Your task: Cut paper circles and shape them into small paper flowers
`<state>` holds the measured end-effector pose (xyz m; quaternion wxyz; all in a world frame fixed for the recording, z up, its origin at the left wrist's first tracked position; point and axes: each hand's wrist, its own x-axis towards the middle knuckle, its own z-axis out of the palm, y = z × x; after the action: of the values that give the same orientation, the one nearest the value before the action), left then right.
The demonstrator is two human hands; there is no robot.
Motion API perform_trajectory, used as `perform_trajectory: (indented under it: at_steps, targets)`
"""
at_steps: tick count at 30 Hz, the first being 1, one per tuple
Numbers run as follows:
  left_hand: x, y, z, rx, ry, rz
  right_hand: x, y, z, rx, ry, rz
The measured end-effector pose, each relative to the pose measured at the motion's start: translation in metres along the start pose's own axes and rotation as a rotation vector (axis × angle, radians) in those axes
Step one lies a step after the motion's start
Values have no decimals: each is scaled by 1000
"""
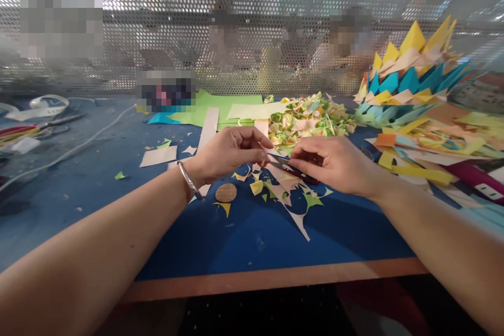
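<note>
Head view: I see the left hand (pixel 232 149) and right hand (pixel 334 165) pinching a thin bluish piece (pixel 279 157) (the purple thing's (pixel 466 174) white mark (pixel 489 192) is too blurry to read).

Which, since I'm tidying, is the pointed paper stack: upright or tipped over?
Upright: the pointed paper stack has yellow tips aiming up, above blue ones.

The left hand (pixel 240 149) and right hand (pixel 328 163) nearly meet over the tabletop (pixel 244 247), with paper scraps (pixel 287 181) at five o'clock, a brown disc (pixel 226 192) at eight, a green sheet (pixel 208 106) at ten, a paper heap (pixel 313 121) at one, a spiky stack (pixel 411 81) at two.
</note>
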<state>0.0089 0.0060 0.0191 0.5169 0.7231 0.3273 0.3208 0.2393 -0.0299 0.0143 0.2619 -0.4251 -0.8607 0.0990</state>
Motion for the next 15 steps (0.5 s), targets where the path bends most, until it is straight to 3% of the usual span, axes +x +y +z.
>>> perform_trajectory:
  at_steps: [7,15]
  targets:
    - [0,-2,-1,33,-47,69,0,-2,-2,19,-5,-71]
    - [0,-1,0,22,-26,54,0,-3,-1,-16,4,-80]
